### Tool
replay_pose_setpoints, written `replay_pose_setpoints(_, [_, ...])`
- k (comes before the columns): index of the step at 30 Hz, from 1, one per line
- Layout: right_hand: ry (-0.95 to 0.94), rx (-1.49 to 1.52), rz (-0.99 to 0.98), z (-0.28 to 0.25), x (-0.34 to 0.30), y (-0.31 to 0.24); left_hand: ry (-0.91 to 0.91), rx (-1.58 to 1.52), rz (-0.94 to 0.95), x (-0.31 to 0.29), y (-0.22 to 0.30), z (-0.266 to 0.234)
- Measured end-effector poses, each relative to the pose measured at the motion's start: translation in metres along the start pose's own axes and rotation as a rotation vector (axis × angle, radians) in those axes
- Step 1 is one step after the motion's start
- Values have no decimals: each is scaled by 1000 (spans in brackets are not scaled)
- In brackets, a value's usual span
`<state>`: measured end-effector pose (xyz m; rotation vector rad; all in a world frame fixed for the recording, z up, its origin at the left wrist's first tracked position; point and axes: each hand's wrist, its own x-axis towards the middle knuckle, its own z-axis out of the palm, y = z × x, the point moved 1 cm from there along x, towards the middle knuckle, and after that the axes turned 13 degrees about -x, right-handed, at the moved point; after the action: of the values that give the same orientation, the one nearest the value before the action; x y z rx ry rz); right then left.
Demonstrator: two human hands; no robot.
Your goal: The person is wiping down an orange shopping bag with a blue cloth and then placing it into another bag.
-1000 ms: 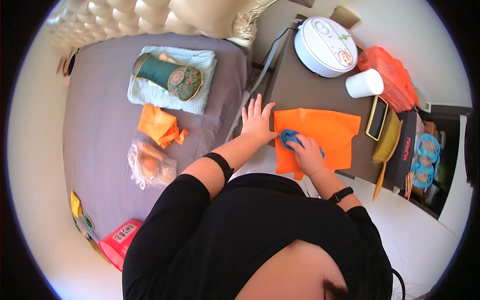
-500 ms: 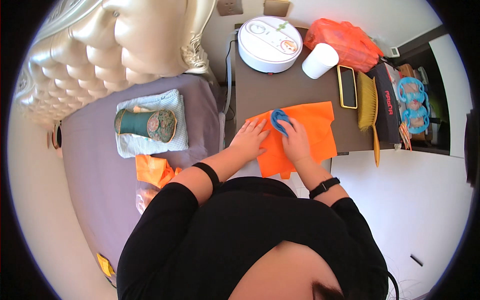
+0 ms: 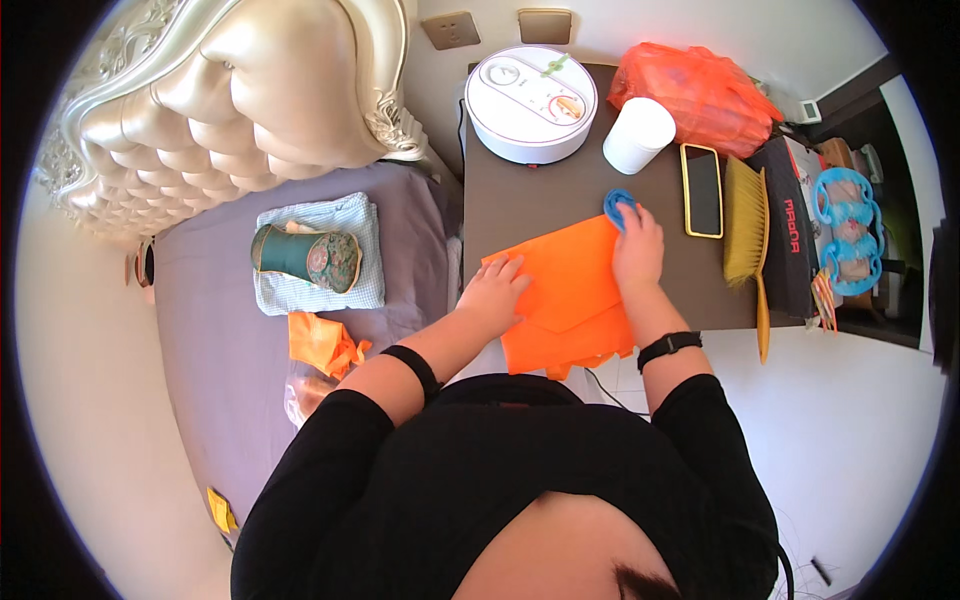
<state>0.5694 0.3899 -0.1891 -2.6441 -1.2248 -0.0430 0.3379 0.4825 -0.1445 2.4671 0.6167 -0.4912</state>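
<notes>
An orange fabric bag [image 3: 570, 270] lies flat at the front of the dark bedside table, its near end hanging over the edge. Spread on its left side, my left hand [image 3: 495, 293] presses it down with open fingers. At the bag's far right corner, my right hand [image 3: 638, 250] is closed around a small blue oval object [image 3: 617, 204]. Its ringed top shows past the fingertips, but the rest is hidden and its kind is unclear.
A white round appliance [image 3: 531, 105], a white cup [image 3: 638, 135], a red plastic bag [image 3: 695, 95], a yellow-edged phone [image 3: 702, 190] and a bristle brush [image 3: 745, 225] stand or lie around the table [image 3: 480, 215]. The bed [image 3: 410, 230] at left bears a green pillow [image 3: 305, 257] and orange cloth [image 3: 322, 340].
My right hand has moved to the right and farther out with the blue object. The orange bag's right side has drawn in, and my left hand still rests on it.
</notes>
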Motion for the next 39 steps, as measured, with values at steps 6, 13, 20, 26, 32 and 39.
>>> replay_pose_setpoints(6, [-68,128,-479,5,-62,-66,7,-13,-46,0,3,1])
replay_pose_setpoints(13, [24,40,-451,5,-17,0,65,-33,-61,1,2,6])
replay_pose_setpoints(20, [-25,109,-279,10,-38,-15,69,-80,-60,1,5,4])
replay_pose_setpoints(26, [-107,215,-557,-1,-77,-54,130,-108,-77,-1,1,9])
replay_pose_setpoints(32, [-70,15,-397,-17,-19,26,11,-122,-156,-5,7,0])
replay_pose_setpoints(39, [-71,76,-539,-6,-79,-27,110,-110,-90,0,5,10])
